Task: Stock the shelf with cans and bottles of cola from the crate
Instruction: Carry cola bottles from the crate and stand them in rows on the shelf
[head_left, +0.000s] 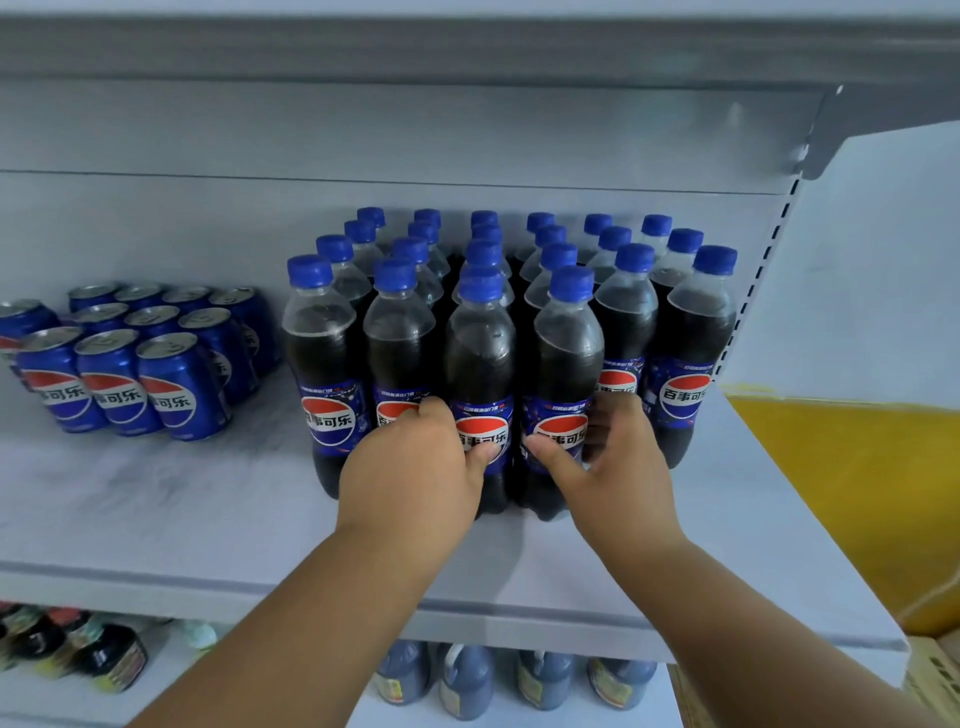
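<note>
Several cola bottles with blue caps stand in rows on the white shelf (156, 509), filling its right half. My left hand (415, 462) grips a front-row bottle (480, 364), thumb on its label and fingers curled round its left side. My right hand (613, 457) grips the neighbouring front bottle (566, 358), thumb across the label, fingers behind its right side. Both bottles stand upright on the shelf, touching each other. Several blue cola cans (130, 358) stand grouped at the shelf's left. The crate is not in view.
A shelf board above limits headroom. The slotted upright (769, 260) closes the shelf's right end. Beyond it is a yellow and white wall (857, 467). Dark sauce bottles (78, 649) and jugs (462, 675) fill the shelf below. Bare shelf lies between cans and front edge.
</note>
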